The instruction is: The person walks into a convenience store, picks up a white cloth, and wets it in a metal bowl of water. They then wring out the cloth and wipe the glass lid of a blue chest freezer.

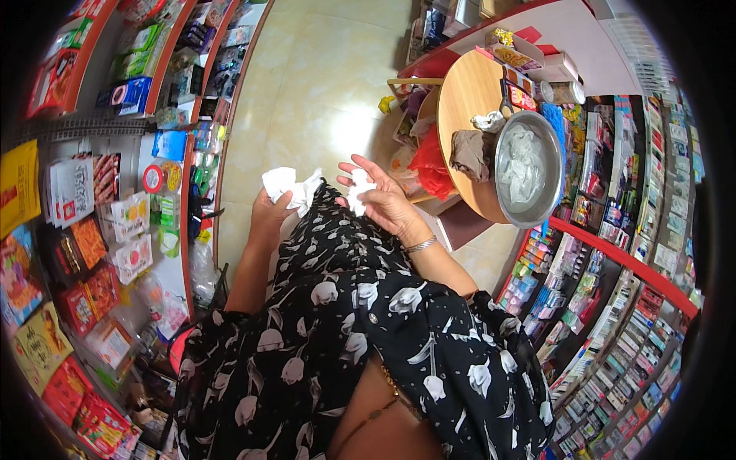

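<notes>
My left hand (270,215) grips a crumpled white tissue (282,181) between thumb and fingers. Another wad of white tissue (357,190) is pinched under the thumb of my right hand (385,201), whose other fingers are spread. Both hands are held in front of the black floral dress, a little apart. To the right of my right hand, a round wooden table (468,92) carries a steel basin (559,172) with a wet, whitish translucent bundle (522,164) in it. A brown cloth (470,155) and a crumpled white piece (489,121) lie beside the basin.
Packed goods shelves stand on the left (187,230) and the right (621,241). A red plastic bag (431,167) hangs by the table's edge. A dark-handled tool (506,103) and glass jars (568,92) are near the basin. Tiled floor (310,75) runs between the shelves.
</notes>
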### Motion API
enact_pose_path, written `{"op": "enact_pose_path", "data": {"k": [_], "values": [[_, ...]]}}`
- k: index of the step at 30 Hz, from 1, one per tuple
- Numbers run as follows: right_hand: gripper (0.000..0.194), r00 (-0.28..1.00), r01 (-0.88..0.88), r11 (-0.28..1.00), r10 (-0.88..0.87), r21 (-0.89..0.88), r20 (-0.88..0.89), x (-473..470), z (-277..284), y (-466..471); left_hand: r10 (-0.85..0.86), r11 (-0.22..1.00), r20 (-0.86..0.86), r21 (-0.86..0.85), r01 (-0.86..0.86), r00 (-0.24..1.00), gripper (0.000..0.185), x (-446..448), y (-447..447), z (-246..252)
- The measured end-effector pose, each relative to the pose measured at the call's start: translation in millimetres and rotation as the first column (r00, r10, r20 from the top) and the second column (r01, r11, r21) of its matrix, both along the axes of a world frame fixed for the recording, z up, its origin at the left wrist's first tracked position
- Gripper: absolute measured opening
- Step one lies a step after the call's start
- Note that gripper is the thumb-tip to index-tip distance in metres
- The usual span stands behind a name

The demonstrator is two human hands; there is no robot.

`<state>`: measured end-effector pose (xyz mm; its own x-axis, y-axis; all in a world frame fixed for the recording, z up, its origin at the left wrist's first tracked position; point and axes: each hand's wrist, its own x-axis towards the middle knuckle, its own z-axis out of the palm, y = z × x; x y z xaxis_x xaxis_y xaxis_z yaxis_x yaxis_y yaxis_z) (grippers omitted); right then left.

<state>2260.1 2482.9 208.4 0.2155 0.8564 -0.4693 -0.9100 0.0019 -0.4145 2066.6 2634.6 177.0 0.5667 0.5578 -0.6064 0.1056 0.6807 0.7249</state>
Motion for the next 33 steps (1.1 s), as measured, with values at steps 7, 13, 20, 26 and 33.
{"op": "enact_pose_path", "data": {"k": [7,13,20,26,33], "values": [[0.054,0.991,0.044,0.996,-0.033,-0.081,0.129,36,-2,27,-0.120,0.993,0.068,0.000,0.121,0.990,0.039,55,23,6],[0.028,0.954,0.050,0.959,0.037,-0.280,0.296,66,-15,33,-0.100,0.990,0.097,-0.087,0.109,0.990,0.036,99,28,9],[0.013,0.900,0.142,0.933,0.017,-0.331,0.436,114,-15,35,-0.165,0.985,0.033,-0.040,0.167,0.986,0.034,156,38,14],[0.016,0.893,0.079,0.981,0.009,-0.177,0.450,140,-6,42,-0.055,0.977,0.111,-0.200,0.076,0.992,0.039,189,37,13],[0.035,0.426,0.025,0.944,0.288,-0.329,0.858,123,-16,75,-0.109,0.950,0.161,-0.274,0.150,0.981,0.041,196,48,3]]}}
